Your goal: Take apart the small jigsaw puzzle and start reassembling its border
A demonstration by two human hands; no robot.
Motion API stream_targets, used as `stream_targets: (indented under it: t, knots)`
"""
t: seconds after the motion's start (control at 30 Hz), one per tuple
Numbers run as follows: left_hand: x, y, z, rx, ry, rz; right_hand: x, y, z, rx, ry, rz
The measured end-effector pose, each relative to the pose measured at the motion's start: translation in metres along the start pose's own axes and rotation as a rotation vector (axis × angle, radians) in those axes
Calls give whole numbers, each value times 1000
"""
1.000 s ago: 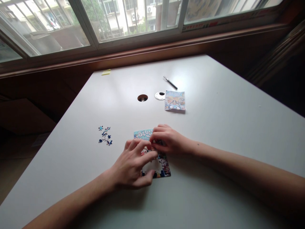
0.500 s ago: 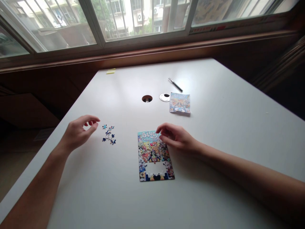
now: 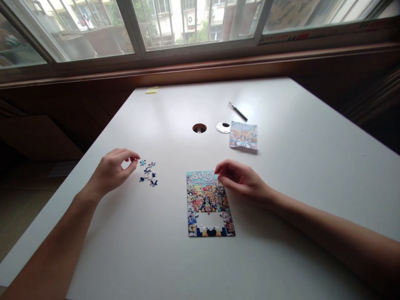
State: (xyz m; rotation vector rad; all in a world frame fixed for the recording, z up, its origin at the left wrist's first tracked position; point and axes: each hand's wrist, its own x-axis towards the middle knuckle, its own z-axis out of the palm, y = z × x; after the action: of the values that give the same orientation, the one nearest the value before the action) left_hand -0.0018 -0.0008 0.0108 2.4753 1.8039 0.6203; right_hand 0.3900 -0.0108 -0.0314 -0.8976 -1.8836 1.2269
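1. The puzzle (image 3: 202,196) lies flat on the white table (image 3: 150,246), between the two hands and a little nearer the person than either.
2. The right hand (image 3: 245,180) is at its top right corner, fingertips and thumb over that corner. The fingers are loosely curled; whether they press or pinch anything, I cannot tell.
3. The left hand (image 3: 111,171) is well apart from the puzzle, off to its left. Thumb and forefinger are parted, with nothing seen between them.
4. Loose pieces (image 3: 149,170) lie between the left hand and the puzzle, nearer the hand. A light-blue piece (image 3: 143,162) is just beside the forefinger; whether they touch is unclear.
5. The puzzle's upper part is filled with a crowded picture; a pale gap (image 3: 208,221) shows in its lower half.
6. Beyond the right hand lies a printed packet (image 3: 243,136), its left edge at a round cap (image 3: 221,128), with a pen (image 3: 238,112) behind.
7. The table hole (image 3: 199,128) is left of the cap.
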Motion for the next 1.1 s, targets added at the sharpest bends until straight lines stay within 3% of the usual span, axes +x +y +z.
stream_targets:
  t: [0.37,1.1]
  knots:
    - [0,2,0,-26,-42,47,1,-4,1,-20,-1,4]
    - [-2,-2,1,32,-79,-50,0,-4,0,-42,-9,22]
